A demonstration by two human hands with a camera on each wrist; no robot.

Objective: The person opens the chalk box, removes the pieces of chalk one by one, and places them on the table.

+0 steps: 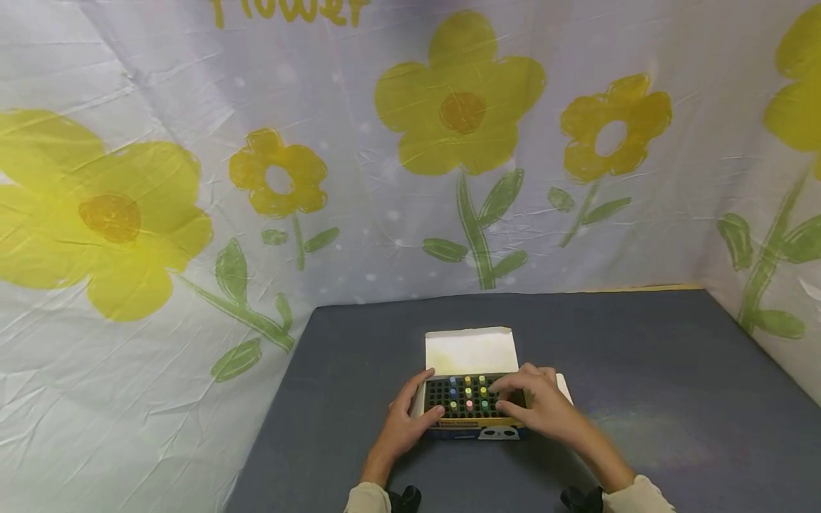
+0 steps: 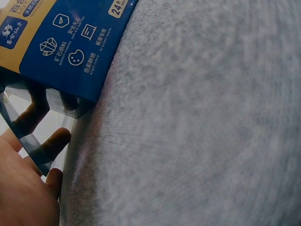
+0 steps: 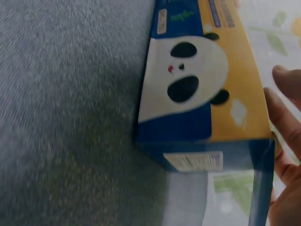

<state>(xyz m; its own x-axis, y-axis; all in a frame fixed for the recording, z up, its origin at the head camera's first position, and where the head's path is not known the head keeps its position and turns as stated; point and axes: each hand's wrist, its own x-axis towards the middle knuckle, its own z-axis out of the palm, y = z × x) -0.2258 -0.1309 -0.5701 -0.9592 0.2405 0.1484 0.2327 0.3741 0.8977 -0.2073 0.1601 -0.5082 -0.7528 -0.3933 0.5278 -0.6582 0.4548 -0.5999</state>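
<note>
A blue and yellow box (image 1: 465,433) with a panda print stands with its lid (image 1: 471,350) raised at the back. Inside is a black grid of holes (image 1: 439,391) with several coloured sticks upright in it, among them a pink one (image 1: 470,405) and a green one (image 1: 484,405). My left hand (image 1: 403,426) grips the box's left end, thumb at the front edge; its fingers show behind a side flap (image 2: 28,150) in the left wrist view. Over the grid's right part is my right hand (image 1: 541,405), thumb and index finger apart, with no stick visible between them.
A dark grey table (image 1: 673,399) lies under the box. Behind it hangs a white cloth (image 1: 359,235) printed with yellow flowers. A white flap (image 1: 564,388) sticks out past the box's right end, partly behind my right hand.
</note>
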